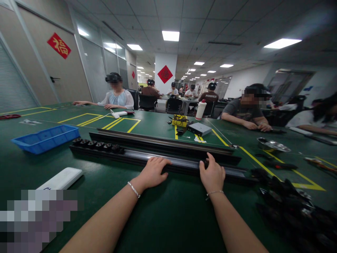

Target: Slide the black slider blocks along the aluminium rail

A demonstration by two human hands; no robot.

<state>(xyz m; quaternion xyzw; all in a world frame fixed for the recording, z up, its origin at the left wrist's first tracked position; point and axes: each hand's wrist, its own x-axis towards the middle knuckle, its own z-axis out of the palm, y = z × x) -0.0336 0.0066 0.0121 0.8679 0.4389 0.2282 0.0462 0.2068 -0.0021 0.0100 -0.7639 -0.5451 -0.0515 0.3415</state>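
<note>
A long black channel rail (184, 164) lies across the green table before me. My left hand (154, 171) grips its near side, fingers over the edge and thumb apart on the front. Farther right on the same rail, my right hand (213, 171) has thumb and index finger around a small black part (206, 163), mostly hidden by the fingers. Several black parts (99, 145) sit in a row inside the rail's left end. Just behind lies a second black rail (163, 142), parallel and touched by neither hand.
A blue tray (47, 138) stands at left, above a white device (61, 178). A heap of black parts (286, 207) lies at right, near a metal bowl (273, 144). Behind the rails are a grey box (199, 129) and a bottle (200, 110). Co-workers sit across the table.
</note>
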